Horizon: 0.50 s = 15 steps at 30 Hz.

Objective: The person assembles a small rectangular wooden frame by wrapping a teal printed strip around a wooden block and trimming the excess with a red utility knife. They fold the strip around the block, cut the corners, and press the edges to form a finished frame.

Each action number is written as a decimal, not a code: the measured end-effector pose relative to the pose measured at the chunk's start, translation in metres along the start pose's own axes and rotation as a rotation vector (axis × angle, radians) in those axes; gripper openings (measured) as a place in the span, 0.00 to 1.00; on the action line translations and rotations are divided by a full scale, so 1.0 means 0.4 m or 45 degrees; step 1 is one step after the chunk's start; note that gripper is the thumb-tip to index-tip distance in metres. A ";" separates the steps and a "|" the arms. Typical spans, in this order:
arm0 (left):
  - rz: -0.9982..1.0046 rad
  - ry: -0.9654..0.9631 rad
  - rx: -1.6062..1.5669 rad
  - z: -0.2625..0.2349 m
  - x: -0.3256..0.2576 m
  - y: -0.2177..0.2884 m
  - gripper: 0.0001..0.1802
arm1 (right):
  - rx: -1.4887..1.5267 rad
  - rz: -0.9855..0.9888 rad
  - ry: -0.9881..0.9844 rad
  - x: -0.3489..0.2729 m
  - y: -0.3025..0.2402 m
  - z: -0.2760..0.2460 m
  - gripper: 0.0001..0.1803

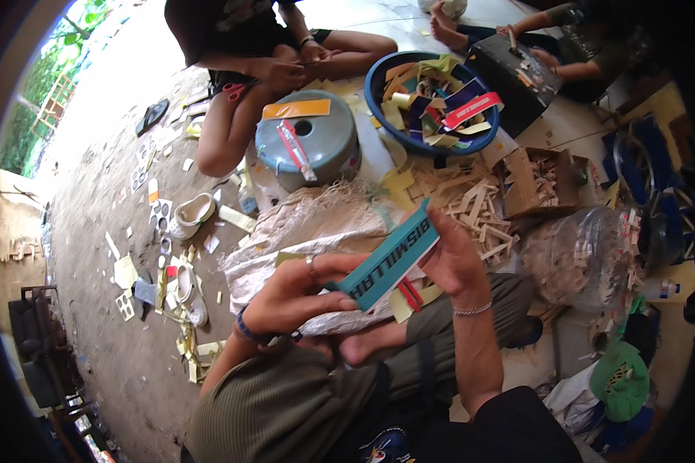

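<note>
**Teal strip pinched between two hands**

Over the lap, the left hand (289, 297) and right hand (454, 262) pinch a flat, stiff teal strip (390, 258) at its two ends, fingers pressed against its edges. Behind lies a coarse woven sack (301, 231), then rough wooden offcuts (471, 208), a round grey stool (309, 147) and a blue plastic basin (378, 77) of coloured strips.

The dirt floor (108, 231) carries everything. Left of the hands lie paper scraps (123, 272) and a white shoe (191, 216). Ahead stand a grey stool (307, 147) and a blue basin (378, 81). To the right sit wood sticks (471, 208), a cardboard box (537, 181) and a clear jar (583, 258).
</note>
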State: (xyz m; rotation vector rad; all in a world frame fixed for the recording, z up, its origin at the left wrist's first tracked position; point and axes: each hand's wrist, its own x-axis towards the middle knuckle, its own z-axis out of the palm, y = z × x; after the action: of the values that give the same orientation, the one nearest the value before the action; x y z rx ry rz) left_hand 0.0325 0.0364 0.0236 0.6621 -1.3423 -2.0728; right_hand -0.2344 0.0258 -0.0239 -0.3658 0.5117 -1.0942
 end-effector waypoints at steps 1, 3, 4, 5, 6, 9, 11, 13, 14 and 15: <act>0.027 -0.023 -0.025 -0.005 0.002 -0.004 0.30 | -0.019 -0.017 -0.014 -0.003 -0.006 0.000 0.18; 0.012 -0.049 -0.183 -0.015 -0.007 -0.009 0.30 | -0.042 -0.030 -0.032 -0.018 -0.005 0.003 0.20; 0.039 -0.051 -0.256 -0.018 -0.009 -0.014 0.30 | 0.031 -0.042 -0.142 -0.022 -0.006 0.005 0.16; 0.064 -0.047 -0.329 -0.021 -0.011 -0.019 0.30 | 0.031 -0.046 -0.113 -0.029 -0.006 0.007 0.16; 0.085 -0.053 -0.361 -0.026 -0.011 -0.024 0.30 | 0.020 -0.050 -0.098 -0.038 -0.006 0.010 0.17; 0.140 0.149 -0.388 -0.028 -0.013 -0.048 0.25 | 0.024 -0.065 -0.082 -0.062 -0.005 0.017 0.17; 0.224 0.038 -0.513 -0.037 -0.007 -0.061 0.26 | 0.031 -0.094 -0.181 -0.078 -0.006 0.022 0.17; 0.289 -0.099 -0.740 -0.048 0.002 -0.070 0.30 | -0.028 -0.093 -0.169 -0.090 -0.008 0.029 0.17; 0.270 -0.050 -0.676 -0.051 0.002 -0.072 0.34 | -0.047 -0.102 -0.187 -0.096 -0.008 0.034 0.17; 0.234 0.003 -0.714 -0.053 0.002 -0.075 0.35 | -0.044 -0.098 -0.178 -0.101 -0.006 0.041 0.18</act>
State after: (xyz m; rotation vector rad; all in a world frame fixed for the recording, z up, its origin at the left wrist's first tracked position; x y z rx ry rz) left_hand 0.0401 0.0322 -0.0120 0.2836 -0.7249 -2.1485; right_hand -0.2418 0.0619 -0.0006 -0.4916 0.3956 -1.1259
